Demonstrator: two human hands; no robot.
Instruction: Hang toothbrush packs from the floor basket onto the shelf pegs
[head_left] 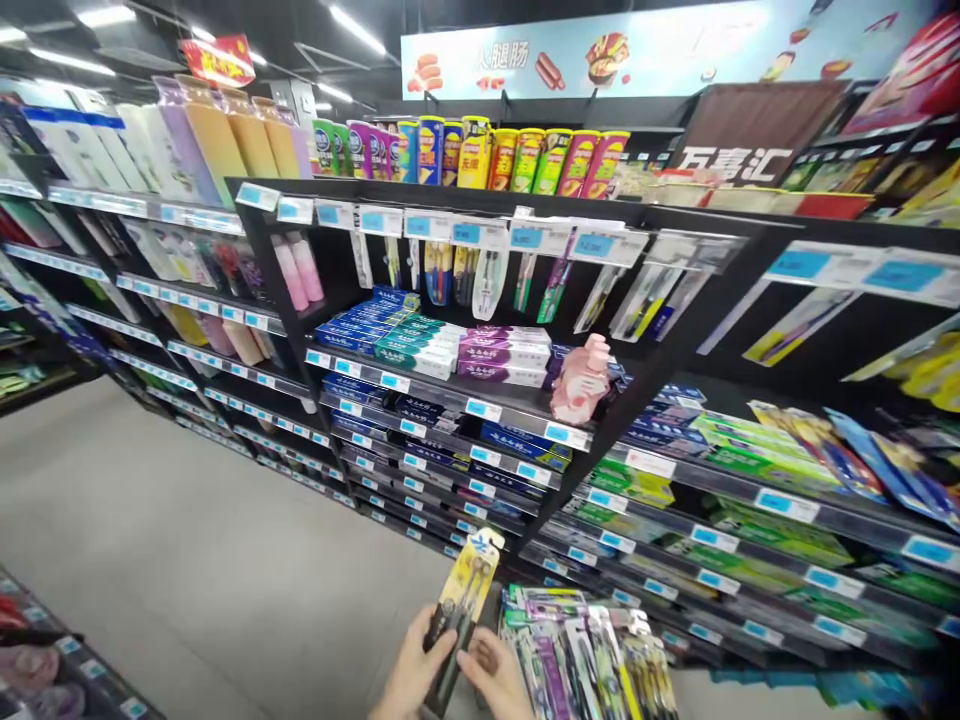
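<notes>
My left hand (420,660) is closed around the lower left side of a yellow-and-black toothbrush pack (471,585). The pack tilts up and away, its white hanging tab at the top. On its lower right edge my right hand (496,675) pinches it, thumb against the front and the other fingers curled. Just right of my hands lies a heap of packaged toothbrushes (551,665) in several colours; what bears the heap is hidden. Ahead, a few toothbrush packs (489,283) hang from hooks under a rail of price tags (465,232).
A black shelf unit (630,400) stands ahead, stacked with toothpaste boxes (504,355). A pink bottle-shaped item (581,380) sits at a shelf edge. Canisters (476,150) line the top. Grey floor (187,530) stretches left, with another low shelf (67,650) at the lower left.
</notes>
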